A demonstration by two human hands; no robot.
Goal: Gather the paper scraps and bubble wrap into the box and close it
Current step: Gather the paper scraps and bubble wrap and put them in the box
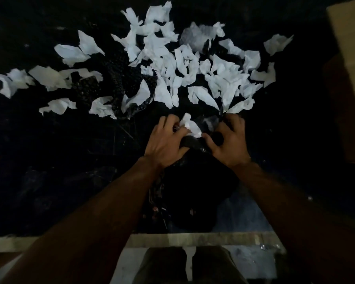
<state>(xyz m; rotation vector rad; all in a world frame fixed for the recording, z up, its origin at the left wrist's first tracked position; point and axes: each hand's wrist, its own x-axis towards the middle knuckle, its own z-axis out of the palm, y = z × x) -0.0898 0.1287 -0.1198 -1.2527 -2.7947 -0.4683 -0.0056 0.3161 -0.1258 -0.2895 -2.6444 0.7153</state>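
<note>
Dark table (49,150) — left hand (166,140) and right hand (230,142) clutch bubble wrap (193,143). Nearer the right, the box (348,27) lies at two o'clock; scraps (158,44) at twelve.

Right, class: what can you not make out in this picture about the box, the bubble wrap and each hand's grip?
1. Box: head view, cut off by the right edge; open or closed, unknown.
2. Bubble wrap: head view, black on a dark table, partly under paper scraps; outline lost.
3. Left hand and right hand: head view, fingertips hidden in the dark bundle they grip; its contents too dark to tell.
</note>
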